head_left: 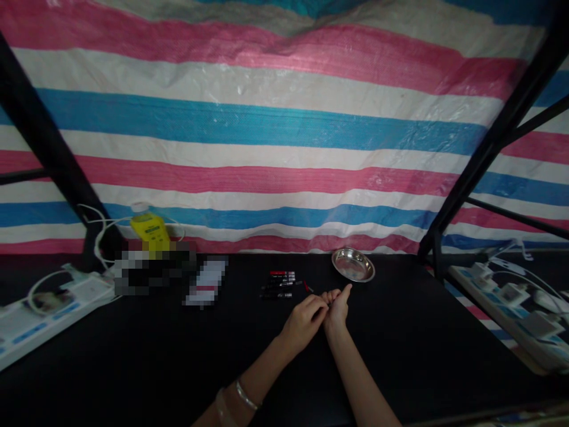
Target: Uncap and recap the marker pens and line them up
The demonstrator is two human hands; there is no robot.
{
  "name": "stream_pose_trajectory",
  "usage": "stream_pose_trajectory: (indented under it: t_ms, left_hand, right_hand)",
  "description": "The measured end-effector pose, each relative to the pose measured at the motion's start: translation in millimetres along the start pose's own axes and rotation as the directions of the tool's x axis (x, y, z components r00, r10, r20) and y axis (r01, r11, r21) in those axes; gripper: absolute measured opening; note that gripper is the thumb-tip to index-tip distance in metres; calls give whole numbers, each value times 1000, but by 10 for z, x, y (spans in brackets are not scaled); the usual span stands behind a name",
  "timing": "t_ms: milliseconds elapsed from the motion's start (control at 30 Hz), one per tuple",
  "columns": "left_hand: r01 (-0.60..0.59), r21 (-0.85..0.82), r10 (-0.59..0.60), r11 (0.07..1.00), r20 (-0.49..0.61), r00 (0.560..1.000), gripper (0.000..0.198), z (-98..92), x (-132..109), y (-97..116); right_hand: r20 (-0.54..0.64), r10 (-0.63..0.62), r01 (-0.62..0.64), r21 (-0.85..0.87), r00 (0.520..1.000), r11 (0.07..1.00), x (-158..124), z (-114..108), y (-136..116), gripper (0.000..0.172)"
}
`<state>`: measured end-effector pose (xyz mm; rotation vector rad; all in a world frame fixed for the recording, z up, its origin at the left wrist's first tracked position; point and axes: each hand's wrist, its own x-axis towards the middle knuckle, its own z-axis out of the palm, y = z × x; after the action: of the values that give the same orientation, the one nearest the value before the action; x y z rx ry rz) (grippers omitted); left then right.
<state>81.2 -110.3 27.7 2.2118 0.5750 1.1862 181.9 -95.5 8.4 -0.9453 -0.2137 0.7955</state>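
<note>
My left hand [304, 319] and my right hand [336, 307] meet over the black table [400, 344], fingers curled and pinched together on a small dark thing I cannot make out. Just beyond them lies a row of several pens [280, 283], black and red, with a small red piece [307, 287] beside them. A bracelet circles my left wrist.
A small metal dish [353, 264] stands behind my right hand. A yellow bottle [150, 228] and blurred-out items sit at the back left. Power strips with cables lie at the left edge [48, 305] and right edge [511, 296]. Black frame posts and a striped tarp stand behind.
</note>
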Motion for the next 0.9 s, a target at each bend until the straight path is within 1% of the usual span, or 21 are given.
stream_pose_trajectory:
  t_ms: [267,433,567,667,900]
  left_hand:
    - [-27,-7,27,1000,26,999,14,-13,5,26]
    - [-43,-6,44,999,38,998,14,-13,1,21]
    - [-49,-8,49,999,40,998,14,-16,2,19]
    - [-52,-2,52,999,26,998,14,-16,3,15]
    - [-46,5,45,999,40,998,15,-14,4,10]
  right_hand:
    - [-44,76,-73,66,996,995,33,-24,-5,59]
    - [-33,57,-55,63,998,996,46,-33,1,59]
    - [-4,42,-42,21,999,999,31,-25,-8,59]
    - [-28,55,-54,33,998,998,9,-10,-19,58]
    - [-66,76,-72,65,995,995,-7,8,-36,57]
